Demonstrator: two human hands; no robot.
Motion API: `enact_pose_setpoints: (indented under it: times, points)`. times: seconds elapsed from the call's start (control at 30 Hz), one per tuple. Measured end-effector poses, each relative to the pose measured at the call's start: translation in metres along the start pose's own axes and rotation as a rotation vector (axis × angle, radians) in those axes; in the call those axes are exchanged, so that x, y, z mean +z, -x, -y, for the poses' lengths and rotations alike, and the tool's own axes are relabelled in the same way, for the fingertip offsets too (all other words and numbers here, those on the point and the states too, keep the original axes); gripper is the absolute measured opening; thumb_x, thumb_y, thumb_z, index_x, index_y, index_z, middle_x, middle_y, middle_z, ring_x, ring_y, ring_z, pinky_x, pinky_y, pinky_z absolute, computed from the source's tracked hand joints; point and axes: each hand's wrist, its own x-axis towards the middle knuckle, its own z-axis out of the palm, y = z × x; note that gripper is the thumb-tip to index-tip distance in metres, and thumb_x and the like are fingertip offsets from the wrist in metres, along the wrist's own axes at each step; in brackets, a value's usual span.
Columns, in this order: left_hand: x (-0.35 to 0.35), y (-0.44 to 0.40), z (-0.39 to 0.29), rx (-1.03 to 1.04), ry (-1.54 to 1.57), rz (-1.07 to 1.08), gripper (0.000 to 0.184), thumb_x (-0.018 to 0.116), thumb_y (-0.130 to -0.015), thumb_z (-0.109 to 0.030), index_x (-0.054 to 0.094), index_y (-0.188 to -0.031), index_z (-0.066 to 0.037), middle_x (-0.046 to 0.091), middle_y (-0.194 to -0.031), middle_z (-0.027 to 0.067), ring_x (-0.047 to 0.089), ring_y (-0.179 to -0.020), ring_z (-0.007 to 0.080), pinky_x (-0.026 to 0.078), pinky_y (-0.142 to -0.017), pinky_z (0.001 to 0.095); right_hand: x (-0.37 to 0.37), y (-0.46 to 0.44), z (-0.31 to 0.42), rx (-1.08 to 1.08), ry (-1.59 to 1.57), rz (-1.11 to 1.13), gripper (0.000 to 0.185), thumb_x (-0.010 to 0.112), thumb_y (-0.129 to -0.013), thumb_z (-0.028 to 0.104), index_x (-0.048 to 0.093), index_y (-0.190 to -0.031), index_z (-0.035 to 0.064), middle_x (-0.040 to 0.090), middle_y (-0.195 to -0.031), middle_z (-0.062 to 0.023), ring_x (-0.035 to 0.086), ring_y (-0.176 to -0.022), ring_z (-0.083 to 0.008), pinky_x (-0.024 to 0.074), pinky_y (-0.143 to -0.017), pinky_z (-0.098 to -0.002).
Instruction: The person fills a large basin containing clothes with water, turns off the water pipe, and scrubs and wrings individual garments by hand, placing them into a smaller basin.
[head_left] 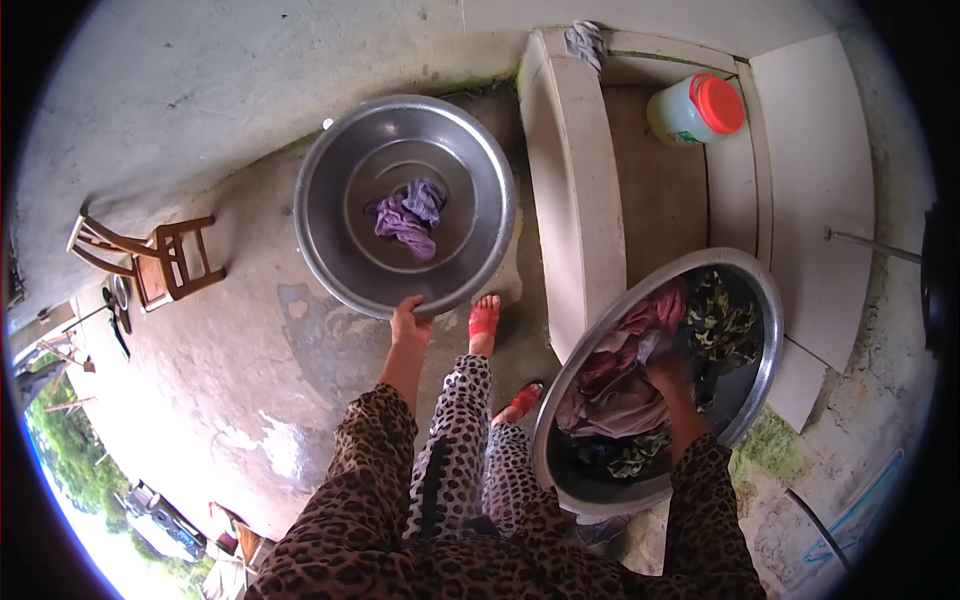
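My left hand (411, 322) has its fingers closed on the near rim of a large metal basin (318, 250). Inside that basin lies a bunched purple cloth (408, 222). To the right, a second metal basin (560, 400) holds a red garment (640, 318), a dusty-pink garment (620, 402) and camouflage-patterned clothing (722, 318). My right hand (670, 370) reaches down into this basin among the garments. It is blurred and its fingertips are hidden, so its grip does not show.
A low tiled partition (570, 190) rises beside the basins, with a grey rag (586, 44) on its end. Behind it stands a bucket (672, 114) with a red lid (716, 104). A wooden chair (165, 262) is at the left wall. The concrete floor (240, 370) has wet patches.
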Motion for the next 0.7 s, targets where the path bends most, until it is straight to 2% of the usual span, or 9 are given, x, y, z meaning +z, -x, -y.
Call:
enact_pose_setpoints:
  times: [0.1,0.2,0.3,0.37,0.43,0.5,0.6,0.63,0.7]
  points:
    - [-0.003,-0.005,0.0,-0.004,-0.017,-0.018,0.011,0.063,-0.078,-0.003,0.055,-0.084,-0.006,0.06,-0.078,0.0057,0.062,-0.071,0.0231,0.052,-0.058,0.0335,0.005,-0.003,-0.002,0.08,-0.117,0.001,0.084,0.065,-0.078,0.042,0.031,-0.142,-0.002,0.028,-0.146,-0.0275,0.034,-0.133,-0.0398,0.0303,-0.109,-0.0458]
    - [0.0,-0.002,-0.003,-0.007,-0.016,-0.034,0.011,0.063,-0.077,-0.003,0.055,-0.083,-0.007,0.06,-0.076,0.0045,0.062,-0.069,0.0224,0.052,-0.057,0.0325,-0.026,0.014,0.005,0.04,-0.136,0.129,0.081,0.063,-0.08,0.037,0.029,-0.142,-0.0033,0.028,-0.147,-0.0262,0.033,-0.134,-0.0383,0.0305,-0.109,-0.0458]
    - [0.007,0.011,-0.011,-0.003,-0.01,-0.039,0.012,0.064,-0.076,-0.002,0.055,-0.083,-0.008,0.06,-0.076,0.0034,0.062,-0.067,0.0212,0.051,-0.056,0.0318,0.006,-0.001,0.001,0.172,-0.199,-0.003,0.081,0.065,-0.079,0.038,0.031,-0.142,-0.0013,0.027,-0.148,-0.0245,0.033,-0.135,-0.038,0.0315,-0.109,-0.0458]
    - [0.004,0.011,-0.013,0.008,-0.02,-0.038,0.012,0.064,-0.075,-0.002,0.056,-0.082,-0.008,0.06,-0.076,0.003,0.061,-0.066,0.0203,0.05,-0.055,0.0315,0.047,-0.02,-0.009,0.12,-0.059,-0.248,0.057,0.058,-0.08,0.035,0.05,-0.125,0.0003,0.049,-0.128,-0.023,0.05,-0.118,-0.0369,0.0387,-0.101,-0.0442]
    - [-0.012,-0.001,-0.024,0.033,-0.037,-0.033,0.012,0.065,-0.074,-0.002,0.057,-0.081,-0.009,0.06,-0.076,0.0027,0.061,-0.066,0.0196,0.049,-0.054,0.0312,0.046,-0.015,-0.009,0.091,-0.052,-0.372,0.047,0.056,-0.081,0.032,0.061,-0.115,0.0007,0.061,-0.116,-0.0221,0.058,-0.109,-0.0365,0.0429,-0.096,-0.0436]
    - [-0.021,0.002,-0.038,0.025,-0.036,-0.005,0.012,0.066,-0.074,-0.003,0.058,-0.08,-0.009,0.06,-0.076,0.0027,0.061,-0.068,0.0192,0.048,-0.054,0.0317,-0.005,0.021,0.007,0.095,-0.179,-0.369,0.045,0.056,-0.08,0.031,0.062,-0.112,0.0,0.063,-0.113,-0.0216,0.058,-0.109,-0.0369,0.0439,-0.095,-0.0438]
    - [-0.036,0.029,-0.052,0.004,-0.089,0.019,0.01,0.067,-0.073,-0.004,0.059,-0.079,-0.009,0.061,-0.077,0.0025,0.061,-0.073,0.0186,0.049,-0.056,0.0323,-0.034,0.038,0.011,0.046,-0.154,-0.235,0.047,0.059,-0.079,0.032,0.062,-0.113,0.0001,0.063,-0.112,-0.0217,0.058,-0.109,-0.0377,0.0442,-0.095,-0.044]
    - [-0.042,0.039,-0.055,0.002,-0.114,0.029,0.01,0.067,-0.073,-0.005,0.06,-0.079,-0.009,0.061,-0.078,0.0024,0.061,-0.075,0.0184,0.049,-0.057,0.0325,-0.033,0.036,0.011,0.022,-0.149,-0.271,0.048,0.06,-0.078,0.033,0.062,-0.112,-0.0001,0.063,-0.111,-0.0223,0.058,-0.109,-0.0382,0.0441,-0.095,-0.044]
    - [-0.062,0.061,-0.054,0.0,-0.067,0.047,0.009,0.066,-0.074,-0.004,0.06,-0.081,-0.007,0.062,-0.08,0.0033,0.061,-0.08,0.0207,0.051,-0.068,0.0341,-0.025,0.037,0.009,-0.023,-0.138,-0.337,0.049,0.061,-0.077,0.035,0.062,-0.111,-0.0004,0.063,-0.109,-0.0236,0.058,-0.109,-0.039,0.0441,-0.095,-0.0441]
